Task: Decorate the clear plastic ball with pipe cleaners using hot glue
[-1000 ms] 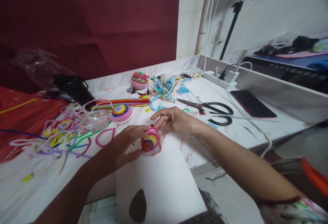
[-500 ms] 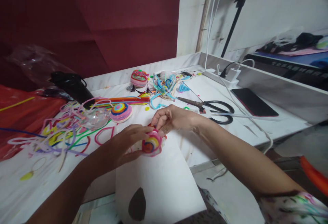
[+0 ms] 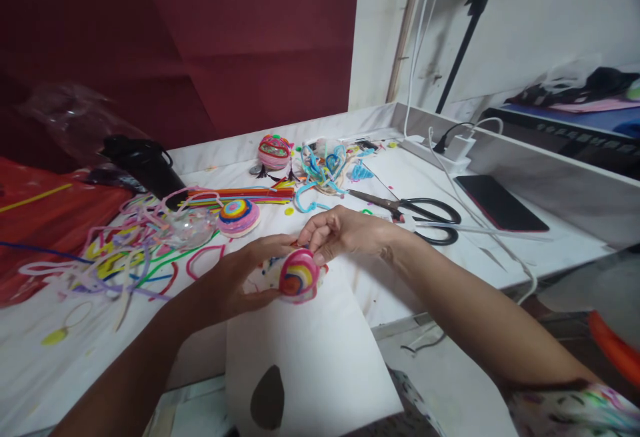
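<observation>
Between my two hands is a small round craft piece point(image 3: 300, 275), a half-ball with coiled pink, yellow, white, orange and blue rings. My left hand point(image 3: 253, 273) grips it from the left, fingers above and thumb below. At its upper right edge, my right hand point(image 3: 340, 233) pinches the pink rim with thumb and fingertips. A white paper sheet point(image 3: 305, 363) with a dark oval patch lies beneath, hanging past the table edge. Just behind my hands sits a matching ringed half-ball point(image 3: 238, 218), beside a clear plastic half-ball point(image 3: 190, 229).
Large black-handled scissors point(image 3: 405, 210) and a phone point(image 3: 503, 203) lie on the right. Loose coloured strips point(image 3: 125, 263) spread over the left, near a black bottle point(image 3: 145, 167). A pink ball point(image 3: 274, 151) stands at the back; a white power strip point(image 3: 435, 155) sits behind the phone.
The craft piece has turned so its ringed face and pink rim show more fully. Both hands stay on it, almost in place. The view has shifted slightly.
</observation>
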A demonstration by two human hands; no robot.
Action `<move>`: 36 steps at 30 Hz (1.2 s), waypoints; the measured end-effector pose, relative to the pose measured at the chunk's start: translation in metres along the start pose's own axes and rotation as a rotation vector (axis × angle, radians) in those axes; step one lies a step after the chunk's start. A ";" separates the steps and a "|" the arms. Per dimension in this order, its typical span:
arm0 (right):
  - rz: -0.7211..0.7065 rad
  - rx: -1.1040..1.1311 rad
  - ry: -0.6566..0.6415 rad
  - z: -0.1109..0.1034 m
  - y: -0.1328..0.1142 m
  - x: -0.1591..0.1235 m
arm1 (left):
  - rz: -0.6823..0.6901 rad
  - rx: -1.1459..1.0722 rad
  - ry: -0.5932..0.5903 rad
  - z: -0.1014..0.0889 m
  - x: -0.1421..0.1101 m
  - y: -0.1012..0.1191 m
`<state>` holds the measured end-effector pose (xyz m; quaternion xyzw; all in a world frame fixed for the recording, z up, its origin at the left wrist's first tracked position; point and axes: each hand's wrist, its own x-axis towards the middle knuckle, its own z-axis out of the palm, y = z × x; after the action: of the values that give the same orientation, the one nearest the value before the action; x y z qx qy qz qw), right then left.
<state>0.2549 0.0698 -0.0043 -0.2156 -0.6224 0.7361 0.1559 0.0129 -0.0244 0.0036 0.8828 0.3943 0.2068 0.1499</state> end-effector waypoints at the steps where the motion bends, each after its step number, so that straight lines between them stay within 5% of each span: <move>1: -0.002 0.000 0.003 0.000 0.000 0.000 | 0.021 0.003 0.015 0.000 0.001 -0.001; 6: -0.014 -0.001 0.001 -0.002 0.005 -0.002 | 0.057 -0.018 0.075 0.003 0.001 -0.009; 11: -0.025 0.019 -0.008 -0.002 0.010 -0.005 | -0.090 -0.086 0.082 0.007 0.000 -0.017; 27: -0.074 0.002 0.064 0.007 0.028 -0.029 | -0.151 -0.649 0.074 0.019 0.017 -0.030; 31: -0.095 0.038 0.091 0.011 0.034 -0.032 | -0.102 -0.561 0.054 0.017 0.021 -0.028; 36: -0.103 0.101 0.153 0.023 0.041 -0.038 | -0.010 -0.100 0.162 0.008 0.021 -0.012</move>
<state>0.2772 0.0245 -0.0374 -0.2305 -0.5811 0.7390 0.2514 0.0214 -0.0016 -0.0034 0.8525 0.3988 0.2963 0.1625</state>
